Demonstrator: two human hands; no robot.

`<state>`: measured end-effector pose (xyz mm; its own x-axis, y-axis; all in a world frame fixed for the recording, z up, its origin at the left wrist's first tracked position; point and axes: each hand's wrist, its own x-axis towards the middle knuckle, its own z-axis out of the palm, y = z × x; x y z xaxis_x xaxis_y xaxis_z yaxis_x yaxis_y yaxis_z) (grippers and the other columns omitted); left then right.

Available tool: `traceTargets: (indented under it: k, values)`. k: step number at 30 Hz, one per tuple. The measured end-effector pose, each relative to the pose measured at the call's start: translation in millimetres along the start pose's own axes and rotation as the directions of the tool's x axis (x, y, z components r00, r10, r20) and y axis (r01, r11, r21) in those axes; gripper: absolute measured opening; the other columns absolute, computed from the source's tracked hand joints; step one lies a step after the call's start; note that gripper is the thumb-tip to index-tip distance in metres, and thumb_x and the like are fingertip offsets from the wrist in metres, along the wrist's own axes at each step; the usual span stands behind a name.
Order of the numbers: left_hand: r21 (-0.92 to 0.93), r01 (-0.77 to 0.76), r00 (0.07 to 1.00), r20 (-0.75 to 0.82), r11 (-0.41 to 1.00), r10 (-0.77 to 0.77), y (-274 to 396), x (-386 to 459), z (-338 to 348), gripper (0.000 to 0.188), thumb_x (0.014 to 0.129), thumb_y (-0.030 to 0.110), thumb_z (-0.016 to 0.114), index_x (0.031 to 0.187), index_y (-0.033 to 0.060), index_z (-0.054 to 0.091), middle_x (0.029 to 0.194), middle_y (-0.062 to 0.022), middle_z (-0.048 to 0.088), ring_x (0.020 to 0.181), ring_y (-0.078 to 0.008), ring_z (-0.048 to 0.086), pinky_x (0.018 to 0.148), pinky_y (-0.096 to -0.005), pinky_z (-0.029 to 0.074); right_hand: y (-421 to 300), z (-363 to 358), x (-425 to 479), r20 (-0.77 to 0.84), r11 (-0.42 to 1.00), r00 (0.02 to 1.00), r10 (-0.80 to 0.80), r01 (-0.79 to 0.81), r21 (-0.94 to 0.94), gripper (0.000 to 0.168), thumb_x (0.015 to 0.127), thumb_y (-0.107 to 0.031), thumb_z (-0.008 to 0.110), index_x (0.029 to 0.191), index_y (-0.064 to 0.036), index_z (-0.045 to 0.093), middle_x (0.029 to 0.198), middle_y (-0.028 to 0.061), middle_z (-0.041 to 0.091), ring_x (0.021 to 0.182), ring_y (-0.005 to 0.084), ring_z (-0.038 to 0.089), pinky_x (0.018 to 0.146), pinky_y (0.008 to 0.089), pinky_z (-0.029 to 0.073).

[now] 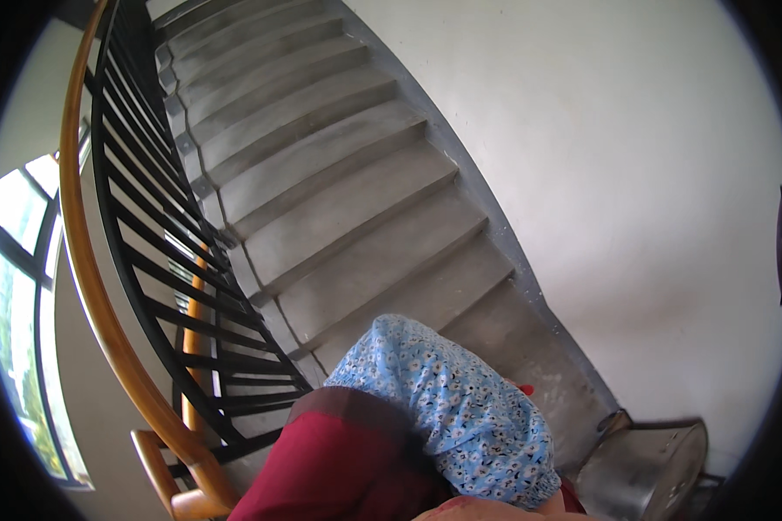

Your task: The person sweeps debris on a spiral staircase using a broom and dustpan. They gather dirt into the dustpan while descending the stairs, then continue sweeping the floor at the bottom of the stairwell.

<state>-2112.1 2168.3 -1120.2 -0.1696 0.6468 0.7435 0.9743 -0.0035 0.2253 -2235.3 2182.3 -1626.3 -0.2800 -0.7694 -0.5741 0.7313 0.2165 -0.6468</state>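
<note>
My left arm bends across the bottom of the view, in a dark red sleeve (339,449) and a blue floral oversleeve (469,417) with gathered ends. Bare skin of what looks like my left wrist and hand (495,511) shows past the lower cuff, cut off by the bottom edge; its fingers and anything in them are hidden. My right hand is out of view. Before me a flight of grey concrete steps (358,208) runs upward in the picture. A small red thing (526,389), too small to name, shows beside the oversleeve.
Black metal balusters (163,260) under a wooden handrail (81,260) line the left side of the steps. A white wall (599,163) with a grey skirting band stands on the right. A round metal container (638,465) is at lower right. A window (23,312) is far left.
</note>
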Motion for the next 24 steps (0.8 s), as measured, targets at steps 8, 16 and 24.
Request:
traceTargets:
  k: [8,16,24]
  values:
    - [0.024,-0.017,1.0,-0.026,1.0,0.017,28.0,-20.6,-0.1,0.012,0.078,0.015,0.052,0.081,0.0049,0.056,0.079,-0.0107,0.055,0.078,-0.0251,0.052,0.074,-0.0356,0.04,16.7,11.7,-16.4,-0.07,0.995,0.997,-0.039,0.045,0.086,0.012,0.081,-0.013,0.049,0.084,-0.002,0.051,0.07,0.0025,0.053,0.063,0.0103,0.053,0.059,0.0235,0.043]
    - [0.043,-0.061,0.997,-0.052,0.997,0.063,49.6,-42.2,-9.2,0.009,0.077,0.014,0.054,0.08,0.0061,0.056,0.078,-0.0087,0.054,0.076,-0.0238,0.052,0.073,-0.0346,0.04,24.7,3.2,-30.7,-0.102,0.986,0.981,-0.163,0.164,0.003,0.012,0.082,-0.013,0.047,0.084,-0.002,0.05,0.067,0.0024,0.052,0.059,0.0097,0.052,0.057,0.0235,0.043]
    - [0.208,0.12,0.987,-0.13,0.971,-0.094,56.2,-79.6,-25.5,0.007,0.076,0.013,0.055,0.079,0.0073,0.056,0.077,-0.0067,0.054,0.074,-0.0225,0.052,0.072,-0.0335,0.04,-0.7,58.7,-22.1,0.032,0.848,0.998,0.06,-0.068,0.526,0.014,0.084,-0.017,0.044,0.085,-0.004,0.047,0.061,-0.0024,0.042,0.05,0.0055,0.046,0.048,0.0223,0.039]
